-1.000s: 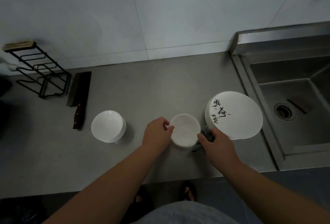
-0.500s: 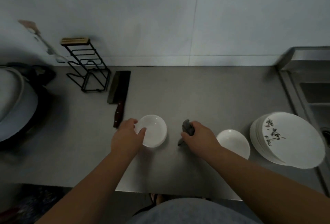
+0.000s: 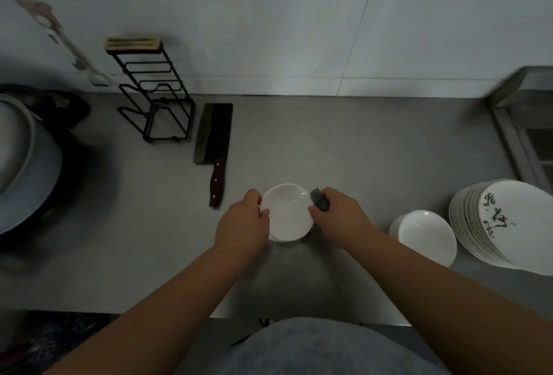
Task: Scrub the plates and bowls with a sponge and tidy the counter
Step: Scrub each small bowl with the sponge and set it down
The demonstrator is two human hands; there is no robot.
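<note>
**Small white bowl (image 3: 288, 213) between the two hands**

On or just above counter (image 3: 374, 159). Gripped at rim by left hand (image 3: 243, 224), immediately to that hand's right. Lies just left of right hand (image 3: 339, 216), clenched round dark sponge (image 3: 319, 201) at bowl's far rim.

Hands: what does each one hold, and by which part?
The left hand grips the bowl by its left rim. The right hand grips the sponge around its near end; the far end sticks out beside the bowl's right rim.
</note>
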